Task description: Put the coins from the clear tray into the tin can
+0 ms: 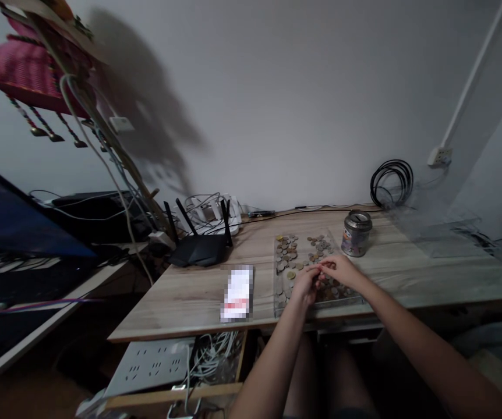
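Observation:
My left hand point(307, 285) and my right hand point(339, 270) meet over a clear shallow tray point(276, 265) on the wooden table. Their fingertips are pinched together. Whatever is between them, if anything, is too small to make out. Many coins point(286, 251) lie spread in the tray, mostly silver with some gold-coloured ones, in groups to the left and behind my hands. Part of the tray and some coins are hidden under my hands. Just behind my right hand stands a printed coin tin point(355, 234) with a slotted lid, upright and apart from the hand.
A phone point(237, 294) with a blurred screen lies left of the tray. Behind it stand a black router point(201, 249) and tangled white cables. A coiled black cable point(391, 183) leans on the wall. An open drawer point(216, 355) with cables sits below the table edge.

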Demonstrator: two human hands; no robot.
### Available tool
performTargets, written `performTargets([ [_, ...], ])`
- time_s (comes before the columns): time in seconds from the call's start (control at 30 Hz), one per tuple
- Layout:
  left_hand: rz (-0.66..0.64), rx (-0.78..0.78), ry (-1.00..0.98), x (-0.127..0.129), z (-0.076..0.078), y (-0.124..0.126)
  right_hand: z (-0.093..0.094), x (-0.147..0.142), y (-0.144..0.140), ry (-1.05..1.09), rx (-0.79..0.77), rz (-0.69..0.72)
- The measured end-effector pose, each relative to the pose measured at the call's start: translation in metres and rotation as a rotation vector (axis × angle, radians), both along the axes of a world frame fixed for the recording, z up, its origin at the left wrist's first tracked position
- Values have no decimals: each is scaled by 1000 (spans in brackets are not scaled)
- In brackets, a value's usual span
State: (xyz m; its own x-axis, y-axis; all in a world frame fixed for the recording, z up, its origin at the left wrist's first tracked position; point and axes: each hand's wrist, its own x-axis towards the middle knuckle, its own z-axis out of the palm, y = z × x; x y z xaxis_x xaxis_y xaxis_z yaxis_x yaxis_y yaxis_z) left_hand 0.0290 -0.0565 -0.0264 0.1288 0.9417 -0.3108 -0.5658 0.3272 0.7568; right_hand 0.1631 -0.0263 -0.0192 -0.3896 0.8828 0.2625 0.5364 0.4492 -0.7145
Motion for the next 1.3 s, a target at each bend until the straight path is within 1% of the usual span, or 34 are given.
performTargets([
  [0.07, -7, 6, 1, 0, -1, 0, -8, -1, 3, 88, -76, 8],
  [0.1, -17, -1, -1, 0, -1, 0, -10, 0, 4, 104, -87, -6],
  [0.2, -6, -71, -33, 1, 0, 0, -12, 0, 5, 83, -46, -78],
  [0.3, -34, -149, -88, 0, 2, 1, -8, 1, 0, 92, 13, -100],
  [0.37, -94, -171, -125, -2, 2, 1, 3, 10, 0, 137, 100, -149],
  [0.4, -122, -176, -142, -3, 3, 0, 12, 18, 3, 159, 173, -214],
  [0.5, -159, -183, -185, -6, 3, 0, 47, 53, 24, 165, 432, -531],
  [0.53, -153, -181, -194, -6, 3, -1, 57, 66, 34, 139, 488, -638],
  [0.57, -140, -177, -202, -6, 2, -1, 66, 77, 44, 102, 507, -725],
  [0.6, -121, -175, -208, -6, 2, -1, 73, 87, 54, 56, 504, -790],
  [0.67, -77, -174, -204, -5, 2, -1, 80, 98, 73, -42, 441, -852],
  [0.77, -18, -165, -166, -3, 2, -1, 81, 100, 92, -178, 325, -875],
  [0.83, 13, -144, -145, -2, 1, 0, 83, 96, 98, -260, 266, -890],
  [0.9, 41, -117, -136, -2, 0, 0, 85, 89, 94, -312, 282, -883],
  [0.97, 54, -95, -130, -2, -1, 0, 83, 79, 80, -286, 411, -831],
  [1.0, 56, -87, -126, -2, -1, 1, 79, 71, 70, -243, 486, -784],
  [1.03, 58, -82, -125, -2, -2, 1, 72, 62, 57, -191, 536, -707],
  [1.07, 62, -79, -125, -3, -2, 1, 63, 51, 44, -140, 547, -607],
  [1.1, 67, -76, -129, -2, -2, 1, 51, 40, 31, -92, 506, -491],
  [1.13, 77, -72, -137, -2, -2, 2, 39, 28, 18, -64, 416, -332],
  [1.17, 97, -68, -149, -2, -3, 2, 26, 17, 8, -37, 321, -220],
  [1.2, 118, -65, -161, -2, -2, 2, 14, 8, 0, -3, 235, -143],
  [1.23, 137, -64, -173, -2, -2, 2, 4, 0, -6, 34, 161, -96],
  [1.3, 159, -64, -192, -1, -1, 2, -9, -9, -9, 112, 78, -87],
])
